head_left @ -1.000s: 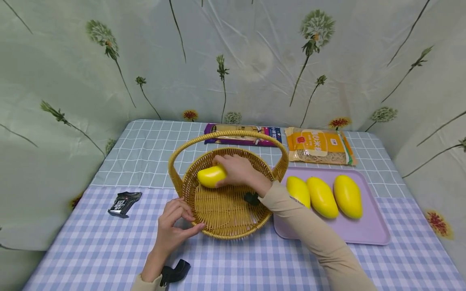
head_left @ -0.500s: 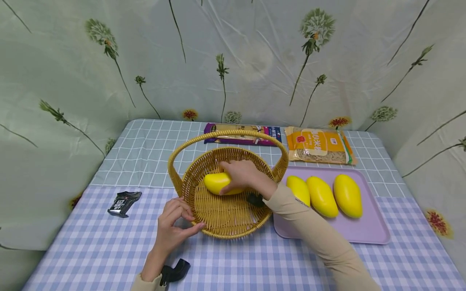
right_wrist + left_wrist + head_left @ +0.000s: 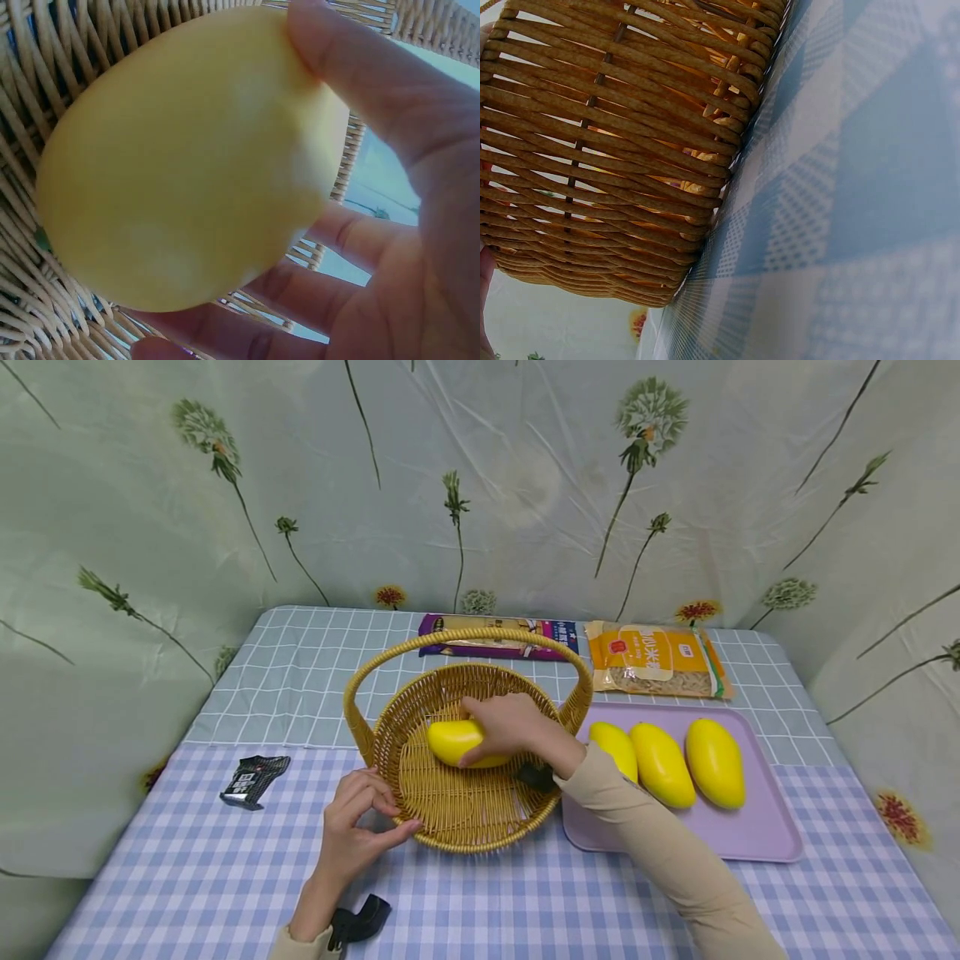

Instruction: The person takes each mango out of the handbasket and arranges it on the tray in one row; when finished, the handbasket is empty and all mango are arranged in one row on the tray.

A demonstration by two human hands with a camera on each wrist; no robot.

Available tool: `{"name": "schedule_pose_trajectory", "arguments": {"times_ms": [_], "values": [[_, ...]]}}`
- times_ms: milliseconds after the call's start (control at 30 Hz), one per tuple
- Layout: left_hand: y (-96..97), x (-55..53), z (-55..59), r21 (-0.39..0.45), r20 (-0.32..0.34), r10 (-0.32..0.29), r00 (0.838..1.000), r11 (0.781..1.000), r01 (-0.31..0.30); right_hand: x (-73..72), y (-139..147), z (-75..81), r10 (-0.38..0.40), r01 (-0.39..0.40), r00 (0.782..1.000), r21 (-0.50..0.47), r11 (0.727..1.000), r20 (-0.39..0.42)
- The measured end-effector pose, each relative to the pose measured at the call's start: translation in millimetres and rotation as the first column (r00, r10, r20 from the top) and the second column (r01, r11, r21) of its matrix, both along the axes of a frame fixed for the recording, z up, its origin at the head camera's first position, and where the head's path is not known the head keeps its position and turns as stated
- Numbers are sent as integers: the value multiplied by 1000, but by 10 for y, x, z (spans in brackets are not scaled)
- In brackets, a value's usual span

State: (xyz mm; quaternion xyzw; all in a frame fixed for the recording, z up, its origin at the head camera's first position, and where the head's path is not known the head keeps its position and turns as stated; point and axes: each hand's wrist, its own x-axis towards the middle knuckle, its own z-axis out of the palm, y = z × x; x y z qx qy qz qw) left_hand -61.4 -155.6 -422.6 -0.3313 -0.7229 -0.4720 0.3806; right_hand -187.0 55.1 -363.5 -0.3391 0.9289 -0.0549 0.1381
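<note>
A yellow mango (image 3: 452, 742) lies low inside the round wicker basket (image 3: 465, 822), which has a tall arched handle. My right hand (image 3: 512, 724) holds this mango from above, thumb on its near side. In the right wrist view the mango (image 3: 180, 165) fills the space between thumb and fingers, against the woven wall. My left hand (image 3: 360, 814) grips the basket's front-left rim, thumb along the near edge. Only the woven outside of the basket (image 3: 607, 150) and a sliver of hand show in the left wrist view.
Right of the basket, a lilac tray (image 3: 757, 839) bears three mangoes (image 3: 663, 766). A purple noodle-like packet (image 3: 498, 637) and an orange bag of grain (image 3: 660, 660) lie behind. A black wrapper (image 3: 253, 781) lies on the checked cloth (image 3: 150, 868) at left.
My right hand has shifted the mango rightward and slightly nearer, from the basket's back left toward its middle. My left hand and the basket have stayed put.
</note>
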Motion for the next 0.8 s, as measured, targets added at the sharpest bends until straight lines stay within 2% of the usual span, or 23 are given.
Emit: {"name": "schedule_pose_trajectory", "arguments": {"times_ms": [200, 400, 600, 800], "values": [[3, -5, 12, -3, -15, 9, 1000, 1000, -9, 54, 69, 49, -5, 5, 1000, -60, 998, -2], [4, -7, -1, -2, -16, 11, 1000, 1000, -11, 133, 139, 105, -24, 25, 1000, -167, 986, 5], [3, 0, 16, -5, -17, 13, 1000, 1000, -13, 247, 205, 186, -58, 64, 998, -277, 959, 29], [-1, -3, 2, -5, -10, 10, 1000, 1000, -11, 352, 266, 209, -74, 79, 997, -410, 909, 28]]}}
